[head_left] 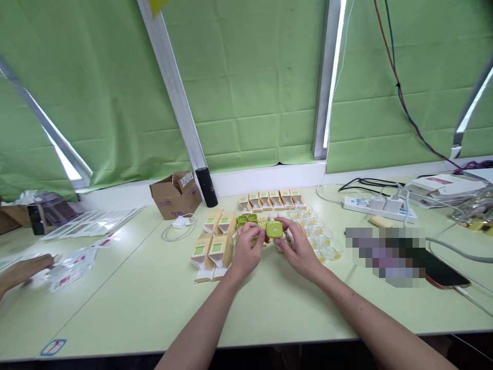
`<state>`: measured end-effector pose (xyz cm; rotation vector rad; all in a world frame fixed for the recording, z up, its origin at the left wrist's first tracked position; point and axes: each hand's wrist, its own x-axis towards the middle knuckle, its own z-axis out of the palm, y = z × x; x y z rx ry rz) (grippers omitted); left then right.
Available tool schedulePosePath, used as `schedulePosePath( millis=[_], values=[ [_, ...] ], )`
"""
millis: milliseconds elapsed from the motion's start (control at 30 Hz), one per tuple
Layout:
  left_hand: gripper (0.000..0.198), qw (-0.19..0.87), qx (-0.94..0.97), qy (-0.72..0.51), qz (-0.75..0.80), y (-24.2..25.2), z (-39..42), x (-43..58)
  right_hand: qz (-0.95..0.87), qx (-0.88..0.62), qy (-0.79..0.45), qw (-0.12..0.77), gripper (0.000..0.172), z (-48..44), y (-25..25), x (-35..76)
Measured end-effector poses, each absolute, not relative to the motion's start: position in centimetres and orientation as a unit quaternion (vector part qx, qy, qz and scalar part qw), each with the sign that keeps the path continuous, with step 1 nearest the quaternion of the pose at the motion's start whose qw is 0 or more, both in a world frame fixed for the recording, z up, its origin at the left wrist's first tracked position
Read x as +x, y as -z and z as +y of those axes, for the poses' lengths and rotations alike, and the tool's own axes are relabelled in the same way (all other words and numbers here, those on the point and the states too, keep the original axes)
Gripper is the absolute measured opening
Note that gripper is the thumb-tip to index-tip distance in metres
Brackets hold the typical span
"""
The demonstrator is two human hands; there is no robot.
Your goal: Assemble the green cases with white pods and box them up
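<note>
Both of my hands meet over the middle of the pale green table [154, 303]. A small green square case [274, 229] sits between them. My left hand [247, 251] pinches its left edge and my right hand [297, 246] grips its right side with curled fingers. Just left of my hands lie several open tan cartons [214, 244] with green labels. Behind the case are more green cases [247, 219] and a row of small tan boxes [269, 199]. Clear plastic trays [321, 237] with yellow parts lie under and beside my right hand.
A brown cardboard box [175, 194] and a black cylinder [207, 187] stand at the back. A white charger with cable [179, 222], a power strip [379, 208] and a phone [441, 272] lie around. Another person's hand [23, 270] rests on packets [73, 267] at far left.
</note>
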<state>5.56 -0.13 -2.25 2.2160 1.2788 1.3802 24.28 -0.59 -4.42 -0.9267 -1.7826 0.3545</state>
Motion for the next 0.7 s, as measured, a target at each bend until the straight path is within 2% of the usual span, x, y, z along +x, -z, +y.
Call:
schedulePosePath(
  millis=[300, 700],
  values=[
    [0.012, 0.096, 0.735, -0.494, 0.454, 2.39, -0.19, 5.52, -0.725, -0.382, -0.203, 0.536, 0.041, -0.43, 4.76, 24.35],
    [0.009, 0.116, 0.719, -0.543, 0.418, 2.27, 0.00, 5.28, -0.707, -0.376, -0.271, 0.534, 0.042, -0.29, 5.20, 24.19]
  ],
)
